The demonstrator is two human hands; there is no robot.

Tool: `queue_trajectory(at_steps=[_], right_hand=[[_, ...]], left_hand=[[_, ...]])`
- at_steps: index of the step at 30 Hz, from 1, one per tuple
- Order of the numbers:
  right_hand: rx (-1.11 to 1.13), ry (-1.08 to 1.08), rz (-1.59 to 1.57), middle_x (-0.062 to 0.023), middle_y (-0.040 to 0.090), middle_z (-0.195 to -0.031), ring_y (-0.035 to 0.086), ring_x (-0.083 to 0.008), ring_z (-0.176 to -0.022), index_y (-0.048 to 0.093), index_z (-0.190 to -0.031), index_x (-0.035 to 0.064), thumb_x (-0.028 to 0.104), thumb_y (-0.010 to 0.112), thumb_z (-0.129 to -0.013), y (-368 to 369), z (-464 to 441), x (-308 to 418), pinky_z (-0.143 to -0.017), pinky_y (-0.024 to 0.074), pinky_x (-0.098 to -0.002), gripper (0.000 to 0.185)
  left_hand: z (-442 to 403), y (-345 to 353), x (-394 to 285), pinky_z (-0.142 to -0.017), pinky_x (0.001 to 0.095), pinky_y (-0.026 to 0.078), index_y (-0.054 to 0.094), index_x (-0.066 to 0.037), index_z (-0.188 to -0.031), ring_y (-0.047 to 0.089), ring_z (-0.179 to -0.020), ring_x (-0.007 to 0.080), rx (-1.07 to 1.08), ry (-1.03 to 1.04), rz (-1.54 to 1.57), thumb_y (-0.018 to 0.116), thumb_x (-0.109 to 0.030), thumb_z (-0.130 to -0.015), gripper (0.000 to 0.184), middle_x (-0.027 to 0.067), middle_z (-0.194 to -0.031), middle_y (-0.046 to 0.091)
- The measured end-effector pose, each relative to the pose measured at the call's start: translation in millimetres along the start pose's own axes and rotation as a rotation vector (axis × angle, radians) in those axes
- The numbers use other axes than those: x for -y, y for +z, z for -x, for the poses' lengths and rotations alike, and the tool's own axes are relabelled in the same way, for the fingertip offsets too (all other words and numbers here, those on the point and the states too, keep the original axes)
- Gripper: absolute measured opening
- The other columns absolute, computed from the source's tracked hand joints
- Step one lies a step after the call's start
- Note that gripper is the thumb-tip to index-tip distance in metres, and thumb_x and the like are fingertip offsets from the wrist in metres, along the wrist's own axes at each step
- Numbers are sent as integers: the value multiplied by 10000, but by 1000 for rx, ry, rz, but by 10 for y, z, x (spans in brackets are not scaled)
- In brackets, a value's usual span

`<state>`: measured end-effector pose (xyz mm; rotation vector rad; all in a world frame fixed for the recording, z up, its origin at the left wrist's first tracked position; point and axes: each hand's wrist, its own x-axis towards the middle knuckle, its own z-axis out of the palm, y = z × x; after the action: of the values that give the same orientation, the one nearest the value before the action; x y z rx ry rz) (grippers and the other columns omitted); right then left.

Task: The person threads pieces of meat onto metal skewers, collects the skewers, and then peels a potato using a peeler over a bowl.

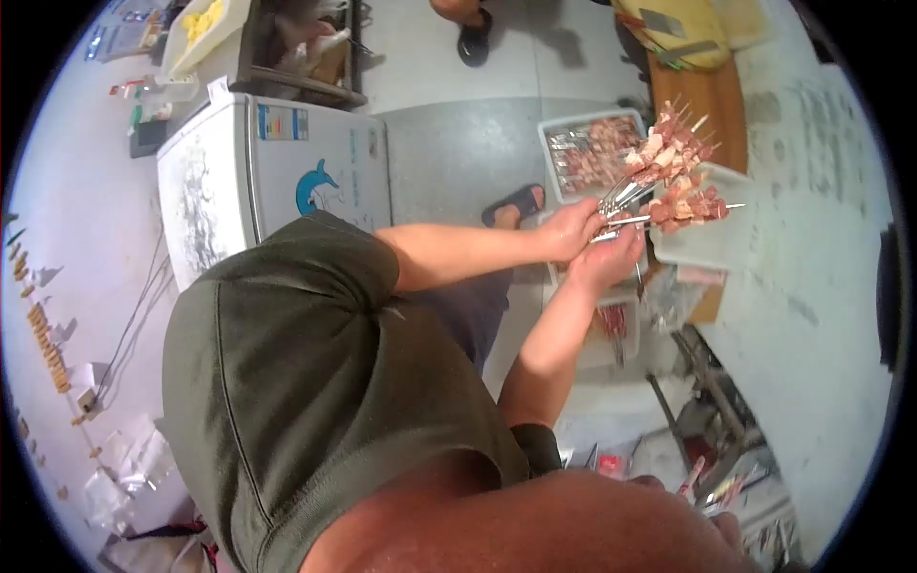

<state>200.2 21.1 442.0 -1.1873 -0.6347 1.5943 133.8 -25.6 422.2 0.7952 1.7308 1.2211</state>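
Observation:
My left hand (565, 232) is closed around the metal ends of a bunch of meat skewers (669, 155), which fan out toward the upper right with chunks of raw-looking meat on them. Right beside it, my right hand (609, 260) is closed at the lower handles, with a lower meat skewer (690, 210) pointing to the right. The fingers overlap around the metal sticks, so which sticks belong to which hand is partly hidden. Below and beyond the hands stands a white tray (543, 134) filled with rows of meat skewers.
A white bin (731, 191) sits behind the held skewers, beside a wooden board (728, 105). A yellow cutting board (702, 29) carries knives. Another tray (583, 355) holds skewers. A white fridge (287, 162) stands left. Another person's shoe (474, 43) shows at the top.

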Motion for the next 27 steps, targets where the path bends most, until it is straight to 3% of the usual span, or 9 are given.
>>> queue_trajectory(at_steps=[2,5,6,12,15,18,21,24,27], right_hand=[[16,-98,8,-114,572,-1001,578,-221,-882,505,-1112,-33,122,476,-905,-224,394,149,-744,493,-338,260],[13,-27,-116,-116,573,-1011,586,-230,-905,522,-1091,-25,115,490,-887,-246,823,430,-766,500,-339,249],[-51,-34,-152,-84,566,-1005,572,-204,-914,522,-1182,-26,59,486,-890,-399,957,510,-772,493,-321,306],[-86,9,-259,-104,582,-1022,581,-214,-950,553,-1104,-28,176,461,-919,-1309,1231,702,-813,495,-339,290],[-216,61,-296,-99,555,-1063,552,-212,-978,550,-1070,-6,192,439,-918,-1344,1617,1284,-836,462,-344,273],[-114,28,-317,-86,563,-1059,558,-200,-959,550,-1078,-1,180,463,-912,-1856,1685,1567,-820,465,-335,260],[-39,-175,-89,-77,574,-1057,567,-186,-961,532,-1099,0,136,536,-898,-2573,1783,1885,-817,470,-321,243],[-11,-113,-190,-68,584,-1043,572,-174,-958,520,-1107,4,88,608,-871,-3430,1783,2046,-816,476,-312,265],[-56,-91,-279,-66,584,-1032,575,-176,-946,510,-1106,10,81,628,-871,-4216,1724,2178,-812,483,-316,273]], left_hand=[[490,105,-113,-714,444,459,520,-16,-979,592,-863,386,76,43,33,488,-225,-936,216,209,-918,607],[774,196,-119,-702,452,462,522,-16,-966,592,-848,402,115,148,-34,490,-218,-932,208,218,-897,601],[970,234,-257,-705,453,462,517,-15,-953,589,-841,407,148,147,-13,495,-230,-929,217,224,-886,595],[1647,568,-648,-708,452,460,510,-14,-941,583,-842,409,257,171,-47,505,-234,-922,221,229,-876,585],[1976,846,-968,-719,446,467,521,-20,-992,593,-859,396,325,187,-61,504,-214,-921,207,222,-901,595],[2154,1525,-681,-746,431,477,529,-35,-1061,604,-895,378,294,279,-99,511,-214,-916,231,214,-938,606],[2553,2219,-761,-780,442,473,534,-58,-1091,596,-932,393,305,374,-58,495,-247,-926,253,218,-974,618],[2926,2893,-798,-779,443,471,529,-62,-1072,596,-941,387,409,346,-30,497,-258,-921,249,220,-972,616],[3250,3515,-877,-781,432,471,528,-69,-1054,595,-947,375,477,395,-219,506,-281,-915,254,205,-981,612]])
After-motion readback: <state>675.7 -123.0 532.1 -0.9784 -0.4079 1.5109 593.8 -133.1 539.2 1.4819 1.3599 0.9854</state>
